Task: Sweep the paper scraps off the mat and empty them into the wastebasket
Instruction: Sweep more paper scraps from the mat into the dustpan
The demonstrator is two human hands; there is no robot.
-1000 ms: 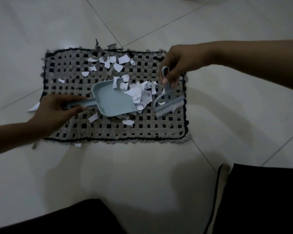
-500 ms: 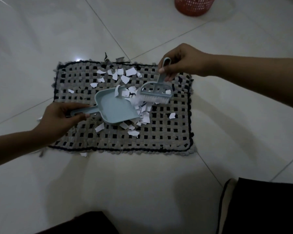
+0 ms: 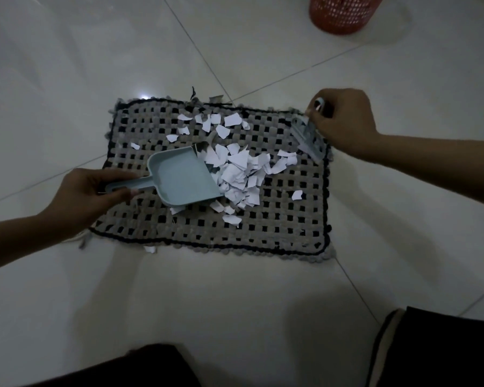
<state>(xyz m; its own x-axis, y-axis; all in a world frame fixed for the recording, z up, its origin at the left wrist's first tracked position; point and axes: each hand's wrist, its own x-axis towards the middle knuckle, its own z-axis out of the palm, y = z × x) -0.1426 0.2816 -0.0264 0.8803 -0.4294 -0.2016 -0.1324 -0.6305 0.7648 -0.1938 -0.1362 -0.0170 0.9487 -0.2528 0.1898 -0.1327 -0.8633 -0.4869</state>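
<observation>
On the woven mat (image 3: pixel 277 219), dustpan (image 3: pixel 179 180) pan looks empty; paper scraps (image 3: pixel 239 171) heaped at its open lip. Left hand (image 3: pixel 87 196) fingers curled around dustpan handle. Right hand (image 3: pixel 344 121) pinches brush (image 3: pixel 308 138) at mat's far-right corner. Red wastebasket (image 3: pixel 344 12) well beyond mat.

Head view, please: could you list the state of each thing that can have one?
dustpan: pan empty, on the mat, held by left hand
brush: at the mat's right edge, held by right hand
paper scraps: mostly piled at the dustpan's mouth, others scattered
mat: flat on the floor
wastebasket: upright, contents unclear
</observation>
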